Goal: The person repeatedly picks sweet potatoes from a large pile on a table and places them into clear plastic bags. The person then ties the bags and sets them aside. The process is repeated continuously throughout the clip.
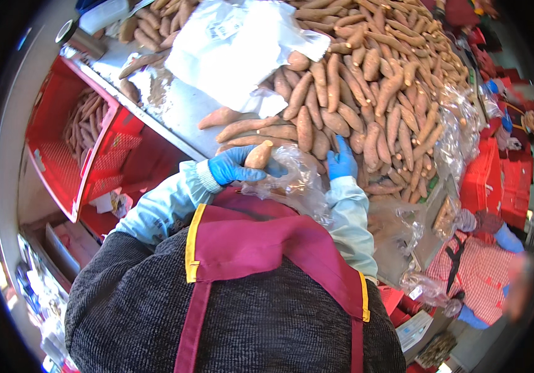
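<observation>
Beyond the left grip [232, 166], a white plastic sack [229, 56] is spread on the pale counter [187, 123], with a metal canister [82, 41] and a whitish plastic tub [105, 15] farther off, ahead and to the left. Well to that grip's left, past the counter's edge, is a red crate [54, 177], and behind and left lies an open box [73, 241]. Well right of the right grip [342, 165] are crumpled clear plastic [458, 132], then red bins [489, 179], and, farther back, a co-worker [475, 270] in red-checked clothing.
</observation>
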`<action>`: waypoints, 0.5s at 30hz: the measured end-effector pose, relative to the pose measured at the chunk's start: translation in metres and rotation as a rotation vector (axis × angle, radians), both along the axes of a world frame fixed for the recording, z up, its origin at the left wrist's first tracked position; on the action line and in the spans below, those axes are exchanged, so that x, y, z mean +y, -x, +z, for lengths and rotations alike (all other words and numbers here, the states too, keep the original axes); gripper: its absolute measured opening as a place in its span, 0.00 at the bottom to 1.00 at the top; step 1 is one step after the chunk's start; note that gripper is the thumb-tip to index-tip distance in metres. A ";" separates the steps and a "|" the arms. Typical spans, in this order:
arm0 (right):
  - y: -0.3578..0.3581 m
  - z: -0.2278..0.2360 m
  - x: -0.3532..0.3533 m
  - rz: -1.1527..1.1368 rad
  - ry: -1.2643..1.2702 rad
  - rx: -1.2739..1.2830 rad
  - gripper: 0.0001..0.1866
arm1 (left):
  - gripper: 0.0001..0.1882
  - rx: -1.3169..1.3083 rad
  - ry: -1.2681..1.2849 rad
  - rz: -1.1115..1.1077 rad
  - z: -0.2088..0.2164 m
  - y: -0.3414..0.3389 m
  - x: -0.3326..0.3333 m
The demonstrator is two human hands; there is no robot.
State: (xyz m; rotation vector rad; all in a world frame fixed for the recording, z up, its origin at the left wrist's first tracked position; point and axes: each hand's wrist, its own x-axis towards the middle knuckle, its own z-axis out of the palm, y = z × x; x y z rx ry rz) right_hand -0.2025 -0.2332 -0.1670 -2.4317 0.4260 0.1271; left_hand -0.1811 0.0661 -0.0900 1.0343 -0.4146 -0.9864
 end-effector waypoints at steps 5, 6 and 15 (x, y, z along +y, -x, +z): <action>0.009 0.014 0.005 0.014 -0.222 -0.400 0.21 | 0.25 0.000 0.100 0.284 0.004 0.001 0.014; 0.014 0.019 0.006 -0.018 -0.427 -0.353 0.19 | 0.25 0.065 0.115 0.369 0.001 0.001 0.023; 0.038 0.039 0.010 -0.108 -0.752 -0.331 0.11 | 0.21 -0.355 -0.445 1.259 0.003 -0.054 0.256</action>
